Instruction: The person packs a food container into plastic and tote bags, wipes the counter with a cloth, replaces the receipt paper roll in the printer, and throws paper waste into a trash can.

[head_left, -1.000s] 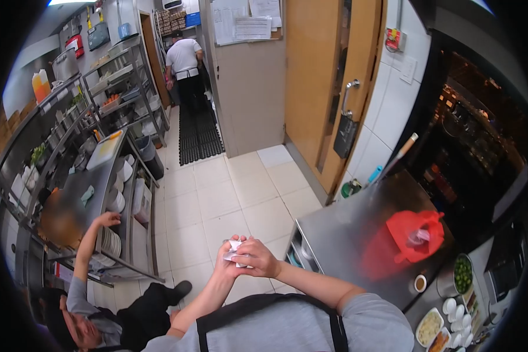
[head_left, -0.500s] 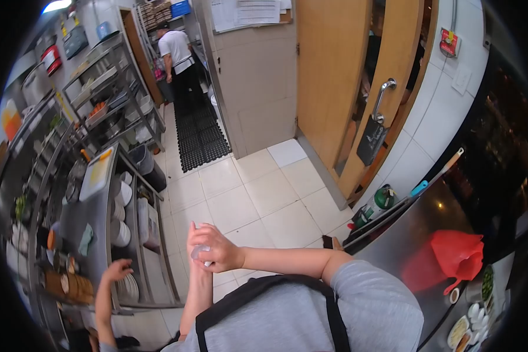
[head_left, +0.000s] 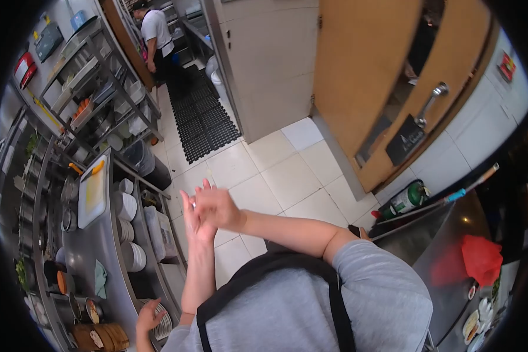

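In front of my chest both hands meet. My left hand (head_left: 195, 222) is turned palm up, with its fingertips stretched out and apart. My right hand (head_left: 222, 209) lies across the left palm and fingers, smeared by motion, so its fingers cannot be made out clearly. Whether anything lies between the two palms is hidden. Beneath them is the tiled floor (head_left: 240, 170). To the left stands the steel counter (head_left: 91, 249), its shelf holding stacked white bowls (head_left: 126, 206).
A co-worker's hand (head_left: 151, 317) is beside a stack of plates (head_left: 163, 322) at lower left. Another person (head_left: 156, 36) stands past the black mat (head_left: 202, 120). A wooden door (head_left: 358, 76), a fire extinguisher (head_left: 408, 198) and a red plastic bag (head_left: 481, 258) are on the right.
My hands have gone from clasped around a small translucent thing to sliding over each other, slightly higher; that thing no longer shows. The view has tilted down. The co-worker's hand has shifted right.
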Demonstrator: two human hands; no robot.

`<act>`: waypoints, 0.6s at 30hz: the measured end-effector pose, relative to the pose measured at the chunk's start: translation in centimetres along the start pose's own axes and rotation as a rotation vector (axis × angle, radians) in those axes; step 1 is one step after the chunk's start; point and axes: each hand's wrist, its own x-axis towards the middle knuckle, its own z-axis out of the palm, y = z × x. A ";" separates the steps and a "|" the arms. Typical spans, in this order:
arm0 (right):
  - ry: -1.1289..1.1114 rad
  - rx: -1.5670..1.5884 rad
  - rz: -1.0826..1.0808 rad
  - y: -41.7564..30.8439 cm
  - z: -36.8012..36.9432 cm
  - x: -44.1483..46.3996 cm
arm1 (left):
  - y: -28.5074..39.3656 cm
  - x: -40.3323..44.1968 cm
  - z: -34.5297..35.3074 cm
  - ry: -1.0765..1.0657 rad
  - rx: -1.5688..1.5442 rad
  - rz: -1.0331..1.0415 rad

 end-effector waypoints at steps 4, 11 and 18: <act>0.408 0.630 0.426 7.1 2.4 8.0 | 5.2 8.0 3.1 -0.400 0.087 0.447; 0.329 1.473 1.129 19.2 9.2 17.5 | 15.6 16.9 7.7 -0.367 1.163 1.797; -0.428 2.166 1.354 35.6 16.6 15.2 | 22.9 24.6 5.7 -0.506 1.793 1.874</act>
